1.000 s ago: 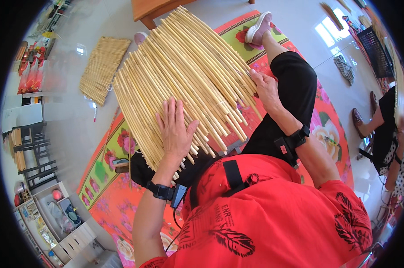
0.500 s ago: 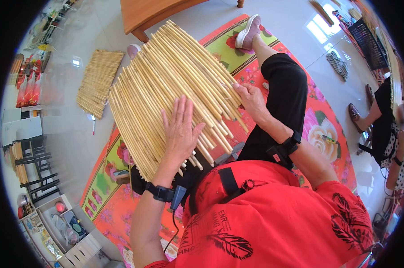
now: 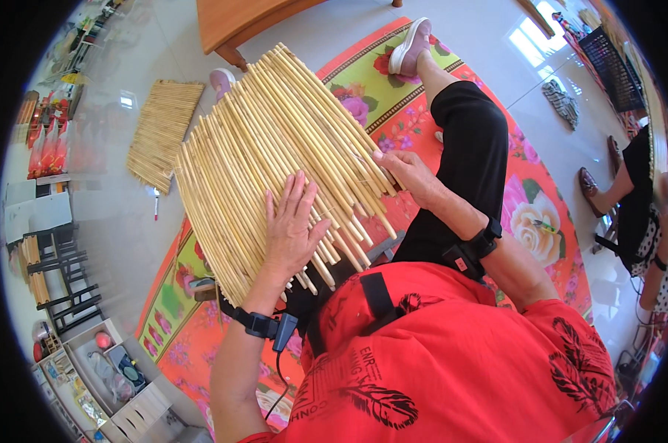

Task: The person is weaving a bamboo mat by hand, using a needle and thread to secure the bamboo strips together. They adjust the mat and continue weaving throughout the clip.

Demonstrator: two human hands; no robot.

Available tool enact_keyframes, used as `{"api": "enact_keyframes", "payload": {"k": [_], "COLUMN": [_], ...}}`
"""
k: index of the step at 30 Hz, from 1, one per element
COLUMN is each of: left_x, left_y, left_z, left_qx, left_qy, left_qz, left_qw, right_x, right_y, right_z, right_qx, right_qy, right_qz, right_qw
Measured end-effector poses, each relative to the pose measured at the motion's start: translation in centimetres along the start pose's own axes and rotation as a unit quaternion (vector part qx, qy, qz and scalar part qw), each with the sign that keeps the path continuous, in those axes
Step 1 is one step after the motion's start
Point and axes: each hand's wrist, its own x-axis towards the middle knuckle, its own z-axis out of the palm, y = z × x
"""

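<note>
A mat of pale straw-coloured stalks (image 3: 275,140), laid side by side, rests across my lap with uneven ends toward me. Flat on its near part lies my left hand (image 3: 291,230), fingers stretched out. At the mat's right edge, my right hand (image 3: 409,174) pinches the outermost stalk near its binding, thumb and forefinger together. Thin thread shows faintly along that edge. Both wrists wear black bands.
Another stalk mat (image 3: 165,133) lies on the tiled floor at left. A wooden table (image 3: 252,22) stands ahead. Beneath me spreads a red floral rug (image 3: 526,199). Open boxes (image 3: 101,369) sit at lower left; another person's leg (image 3: 607,193) shows at right.
The stalk mat has shifted slightly left and toward me, with my left hand still flat on it. My right hand has moved a little left and down along the edge.
</note>
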Motion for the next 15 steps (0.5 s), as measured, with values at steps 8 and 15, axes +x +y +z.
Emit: {"api": "enact_keyframes", "payload": {"k": [8,15], "left_x": [1.6,1.4], "left_y": [1.4,1.5], "left_z": [-0.7,0.2], "left_qx": [-0.053,-0.012], "left_qy": [0.105,0.122], "left_qz": [-0.070,-0.079], "left_qw": [0.991,0.989], "right_x": [-0.8,-1.5], "right_y": [-0.1,0.1], "right_z": [0.9,1.5], "right_qx": [-0.038,-0.047], "right_qy": [-0.060,-0.072], "right_qz": [-0.044,-0.058], "right_qw": [0.997,0.995]}}
